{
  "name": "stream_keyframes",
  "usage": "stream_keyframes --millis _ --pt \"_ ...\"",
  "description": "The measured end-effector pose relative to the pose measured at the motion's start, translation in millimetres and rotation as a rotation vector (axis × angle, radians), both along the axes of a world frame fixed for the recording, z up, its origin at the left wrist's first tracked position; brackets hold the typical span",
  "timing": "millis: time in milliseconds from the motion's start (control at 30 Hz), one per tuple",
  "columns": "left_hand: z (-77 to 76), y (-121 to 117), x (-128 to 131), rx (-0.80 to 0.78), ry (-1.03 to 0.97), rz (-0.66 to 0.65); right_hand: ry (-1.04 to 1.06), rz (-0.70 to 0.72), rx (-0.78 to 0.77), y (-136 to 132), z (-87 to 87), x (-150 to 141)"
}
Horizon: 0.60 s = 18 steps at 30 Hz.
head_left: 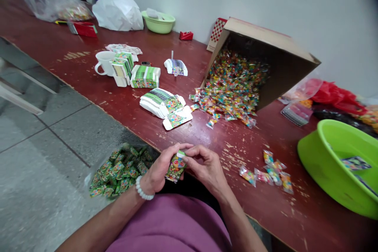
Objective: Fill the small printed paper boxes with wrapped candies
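A small printed candy box [176, 166], green with colourful round pictures, is held upright above my lap at the table's edge. My left hand [162, 165] is wrapped round its side. At its top, the fingers and thumb of my right hand [205, 165] pinch the white end flap. What is inside the box is hidden. Just beyond my hands lies a fanned stack of flat unfolded boxes [158, 101], with a loose one [177, 118] in front. Several wrapped candies [273, 173] lie to the right of my right hand.
A tipped cardboard carton [280, 43] spills a heap of wrapped candies [233, 86] onto the red table [206, 212]. At right stands a green basin [319, 165]. Below the edge at left, a bag holds filled boxes [118, 173]. Bundled boxes [145, 76] stand by a white mug [104, 63].
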<state>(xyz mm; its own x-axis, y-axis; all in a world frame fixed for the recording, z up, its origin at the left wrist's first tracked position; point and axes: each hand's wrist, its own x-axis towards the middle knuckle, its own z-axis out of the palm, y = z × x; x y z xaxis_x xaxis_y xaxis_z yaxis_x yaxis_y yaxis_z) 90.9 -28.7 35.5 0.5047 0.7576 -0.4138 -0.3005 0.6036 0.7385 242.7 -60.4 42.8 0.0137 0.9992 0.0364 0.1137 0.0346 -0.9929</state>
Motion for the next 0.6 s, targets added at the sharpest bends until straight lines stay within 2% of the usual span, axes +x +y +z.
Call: stream_keyframes --millis 200,267,333,467,600 --pt "3.5 -1.5 0.8 0.052 0.042 -0.063 0.396 0.065 -0.168 3.6 -5.3 -0.5" --pt "4.6 -0.9 0.1 0.077 0.06 -0.087 0.436 0.071 -0.199 3.5 -7.3 0.5" --pt "5.2 0.0 -0.8 0.102 0.081 -0.086 0.327 0.028 -0.174 2.3 -7.8 0.7" --pt "4.4 1.5 -2.1 0.061 0.084 -0.048 -0.04 -0.048 0.029 -0.7 -2.9 -1.6" --pt "2.8 3.7 -4.1 -0.06 -0.016 -0.021 -0.114 0.001 0.176 -2.2 2.4 -5.7"
